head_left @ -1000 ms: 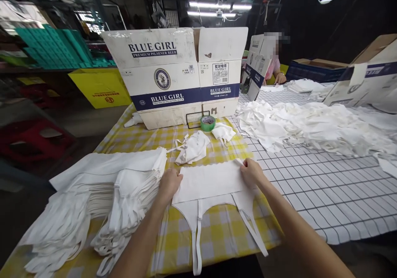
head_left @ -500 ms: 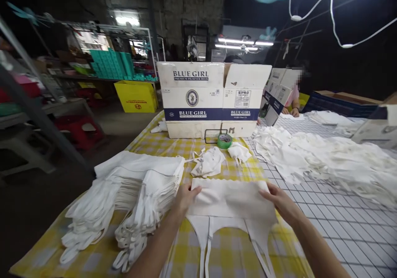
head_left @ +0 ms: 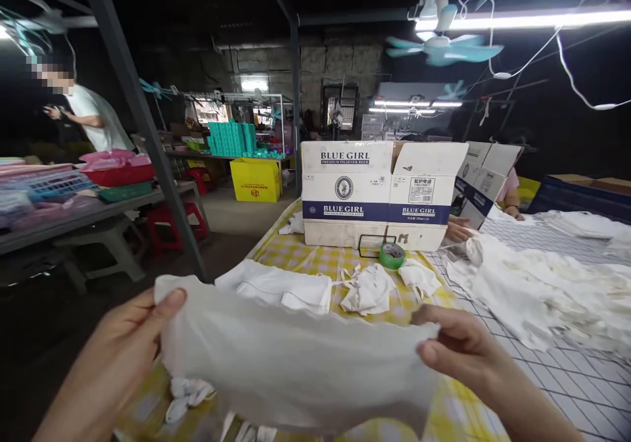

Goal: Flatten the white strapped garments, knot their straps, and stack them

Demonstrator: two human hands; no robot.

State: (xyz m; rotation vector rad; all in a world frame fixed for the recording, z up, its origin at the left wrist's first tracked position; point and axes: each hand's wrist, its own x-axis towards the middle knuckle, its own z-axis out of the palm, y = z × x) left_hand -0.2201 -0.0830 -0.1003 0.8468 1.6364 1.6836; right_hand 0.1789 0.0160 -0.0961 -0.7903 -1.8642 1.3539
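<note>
A white strappy top (head_left: 296, 363) is stretched between my two hands, raised above the table and close to the camera. My left hand (head_left: 133, 337) pinches its upper left corner between thumb and fingers. At the opposite corner, my right hand (head_left: 463, 343) grips the wavy edge the same way. The top's straps are out of sight below. Behind it lies a stack of similar white tops (head_left: 276, 281), partly hidden by the raised cloth. Some of the stack's straps (head_left: 187, 392) show under my left hand.
Two crumpled white pieces (head_left: 369, 289) and a green tape roll (head_left: 392, 256) lie before a Blue Girl carton (head_left: 345, 192). White garments (head_left: 532, 284) heap on the right-hand grid cloth. A co-worker's hand (head_left: 458, 229) reaches beside the carton. Another person (head_left: 93, 113) stands far left.
Both my hands have lifted the top off the yellow checked cloth toward the camera and drawn it wider. My view has turned left and up. A co-worker's hand now shows beside the carton.
</note>
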